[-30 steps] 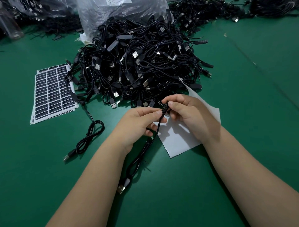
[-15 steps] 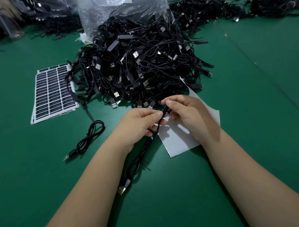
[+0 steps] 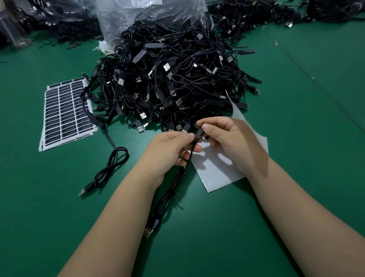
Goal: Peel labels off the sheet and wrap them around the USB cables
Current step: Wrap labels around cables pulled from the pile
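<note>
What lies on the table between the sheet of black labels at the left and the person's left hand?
In the head view, one loose looped USB cable lies on the green table between the label sheet and the left hand.

Two hands (image 3: 169, 150), one cable heap (image 3: 171, 79), two loose cables (image 3: 110, 168).

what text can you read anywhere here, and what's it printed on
"LED CONTROLL…": white print on the black label pinched by both hands; the rest is cut off by the right hand, smaller lines blurred.
Label sheets: print too small to read.
Plastic bag sticker: blurred, cut off.
</note>
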